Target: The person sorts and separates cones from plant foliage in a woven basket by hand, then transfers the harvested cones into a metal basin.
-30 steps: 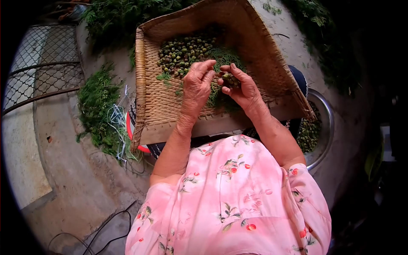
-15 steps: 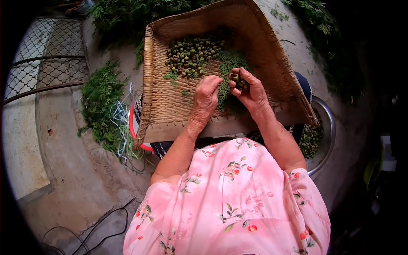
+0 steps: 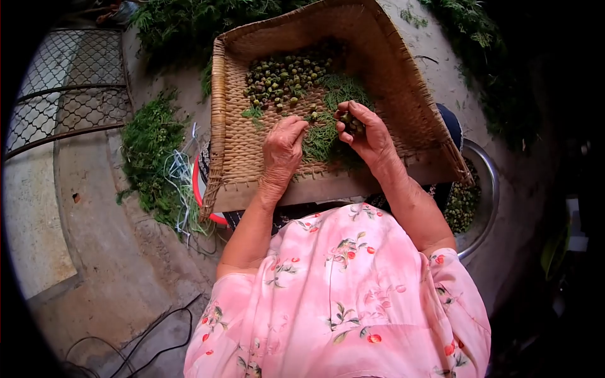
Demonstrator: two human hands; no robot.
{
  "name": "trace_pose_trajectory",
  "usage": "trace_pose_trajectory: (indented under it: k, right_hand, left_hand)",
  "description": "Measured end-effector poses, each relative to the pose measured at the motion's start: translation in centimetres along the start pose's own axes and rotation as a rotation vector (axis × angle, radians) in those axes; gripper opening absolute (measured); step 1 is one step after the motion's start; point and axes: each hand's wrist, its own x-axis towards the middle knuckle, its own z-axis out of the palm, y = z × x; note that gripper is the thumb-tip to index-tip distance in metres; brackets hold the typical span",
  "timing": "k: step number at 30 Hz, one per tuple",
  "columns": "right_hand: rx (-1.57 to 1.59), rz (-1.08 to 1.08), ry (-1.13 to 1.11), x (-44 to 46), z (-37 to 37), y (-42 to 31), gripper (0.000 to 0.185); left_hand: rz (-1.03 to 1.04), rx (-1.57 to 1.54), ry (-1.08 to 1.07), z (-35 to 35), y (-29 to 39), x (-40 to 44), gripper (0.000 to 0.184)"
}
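Across my lap lies a woven wicker basket (image 3: 218,120), its near edge toward me. A pile of small round green cones (image 3: 287,72) fills its far left part, with feathery green sprigs (image 3: 321,138) scattered in the middle. My right hand (image 3: 377,135) is curled around a handful of the small green cones (image 3: 353,124), above the sprigs. To the left, my left hand (image 3: 282,151) hovers over the bare weave with thumb and fingertips pinched together. Whatever those fingertips hold, if anything, is too small to make out.
A round metal basin (image 3: 495,189) with more green cones (image 3: 462,205) stands at my right. Cut green branches (image 3: 148,148) and tangled plastic string (image 3: 181,167) lie on the floor at left. A black cable (image 3: 167,343) runs across the floor, and a metal grille (image 3: 69,94) stands beyond.
My left hand has moved left, away from my right hand, still pinched. More sprigs show between the hands. My right hand stays almost in place with its cones.
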Motion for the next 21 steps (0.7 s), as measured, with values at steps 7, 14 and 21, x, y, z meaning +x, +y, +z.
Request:
trace_pose_trajectory:
  k: [7, 14, 21]
  right_hand:
    - [-0.034, 0.003, -0.013, 0.3, -0.4, 0.3, 0.024]
    - [-0.049, 0.0, -0.004, 0.0, -0.3, 0.2, 0.023]
    - [-0.053, 0.005, -0.007, 0.1, -0.3, 0.2, 0.023]
  left_hand:
    - [-0.383, 0.067, 0.171, -0.1, -5.4, 1.8, 0.013]
    - [-0.348, 0.262, 0.04, 1.3, -6.1, 3.4, 0.019]
    - [-0.382, 0.17, 0.115, 1.6, -6.9, 3.4, 0.01]
